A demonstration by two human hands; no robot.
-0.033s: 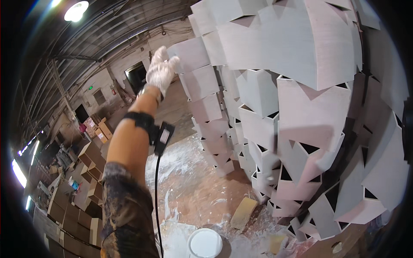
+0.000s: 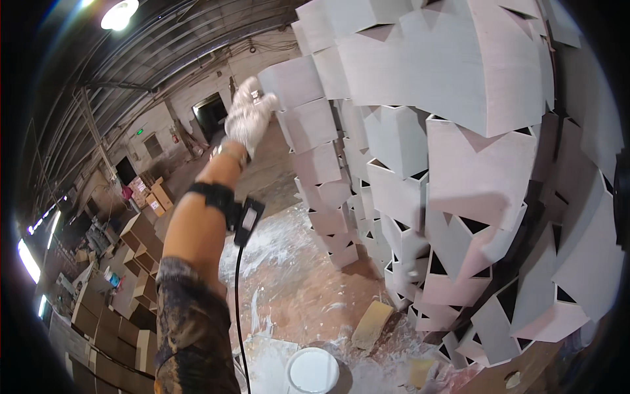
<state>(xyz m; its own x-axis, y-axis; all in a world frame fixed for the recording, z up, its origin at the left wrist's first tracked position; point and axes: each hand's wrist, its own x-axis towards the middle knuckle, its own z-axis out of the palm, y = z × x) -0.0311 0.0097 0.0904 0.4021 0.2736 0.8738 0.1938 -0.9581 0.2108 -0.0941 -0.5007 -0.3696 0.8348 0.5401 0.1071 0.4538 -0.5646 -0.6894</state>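
Observation:
My left hand, in a whitish knit glove, is raised at the end of my outstretched arm. It is beside the outer edge of the top pale box in a tall stack. Its thumb and fingers look apart, and I make out nothing held in them. Whether the fingertips touch the box is unclear. A black strap with a small dark device sits on my left forearm, and a cable hangs from it. To the right, more pale grey and pinkish angular boxes are piled high and staggered. My right hand is out of sight.
A white round bucket stands on the paint-splashed floor below. Near it lies a yellowish sponge-like block. Brown open boxes are at the left, with cartons farther back. A lamp hangs overhead.
My left hand sits very slightly lower and farther right in the picture. The stacked boxes have shifted a little to the right with the view.

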